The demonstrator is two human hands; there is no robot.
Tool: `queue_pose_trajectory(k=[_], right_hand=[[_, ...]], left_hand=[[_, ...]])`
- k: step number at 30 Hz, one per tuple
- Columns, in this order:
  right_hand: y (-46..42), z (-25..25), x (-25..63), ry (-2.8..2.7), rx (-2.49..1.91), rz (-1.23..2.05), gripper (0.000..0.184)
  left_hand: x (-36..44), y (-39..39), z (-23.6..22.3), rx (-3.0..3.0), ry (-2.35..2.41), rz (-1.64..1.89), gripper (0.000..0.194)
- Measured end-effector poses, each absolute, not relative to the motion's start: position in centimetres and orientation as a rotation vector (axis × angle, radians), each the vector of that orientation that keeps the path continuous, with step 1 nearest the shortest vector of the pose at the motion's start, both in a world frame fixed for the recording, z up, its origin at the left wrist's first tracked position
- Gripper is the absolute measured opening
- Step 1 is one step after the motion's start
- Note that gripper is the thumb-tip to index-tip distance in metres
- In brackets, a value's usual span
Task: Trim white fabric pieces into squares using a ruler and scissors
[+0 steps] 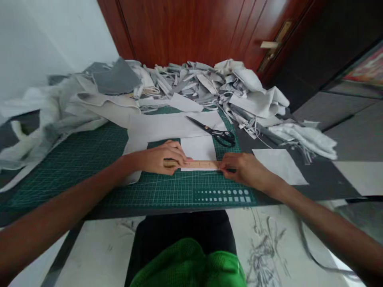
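A short wooden ruler (pixel 205 164) lies level across the lower part of a white fabric piece (pixel 197 148) on the green cutting mat (pixel 176 191). My left hand (pixel 163 157) is closed on the ruler's left end, its fingers partly covering it. At the other end, my right hand (pixel 243 170) pinches the ruler near the fabric's right edge; its fingertips hide that end. Black scissors (pixel 214 131) rest beyond my hands, blades pointing left, partly over a wide white cloth strip (pixel 161 125).
Heaped grey and white fabric scraps (pixel 191 81) line the back of the dark table (pixel 326 179). More crumpled cloth (pixel 60 107) covers the left side. A white fabric piece (pixel 279 165) lies right of my right hand. Behind stands a reddish-brown door (pixel 185 32). Loose threads (pixel 265 255) litter the floor.
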State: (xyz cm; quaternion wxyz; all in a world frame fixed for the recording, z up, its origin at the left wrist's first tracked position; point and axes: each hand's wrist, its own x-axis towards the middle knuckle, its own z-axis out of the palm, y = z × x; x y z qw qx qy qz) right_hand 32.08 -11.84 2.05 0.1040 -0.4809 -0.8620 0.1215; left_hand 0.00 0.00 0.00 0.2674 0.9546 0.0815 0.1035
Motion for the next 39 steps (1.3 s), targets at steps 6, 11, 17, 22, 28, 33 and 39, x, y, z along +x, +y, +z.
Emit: queue_pose_trajectory(k=[6,11,17,22,28,33,39], right_hand=[[-12.1,2.5,32.8,-2.483,-1.373,0.470,0.010],[-9.9,3.5,32.8,-2.231,-1.351,0.598,0.013],[-2.4,1.7,31.9,-1.965,-1.350,0.546,0.030],[-0.6,0.8,31.9,-1.997,-1.464,0.402,0.036],[-3.0,0.6,35.6,-2.083,-1.724,-0.134,0.024],[-3.6,-0.6,36.1,-2.157,-1.775,-0.087,0.028],[-3.9,-0.6,34.8,-2.124,-1.952,-0.115,0.026]], left_hand=[[0.0,-0.4,0.5,2.571,0.218,0.270,0.026],[-0.8,0.3,0.7,2.560,0.211,0.294,0.044],[-2.7,1.3,1.9,2.581,0.553,0.161,0.059],[-3.3,1.2,2.2,2.600,0.675,0.144,0.065],[-3.9,1.4,2.6,2.598,0.567,0.077,0.024],[-5.1,2.9,3.4,2.640,0.502,0.018,0.030],[-6.7,3.7,3.8,2.766,0.652,-0.018,0.033]])
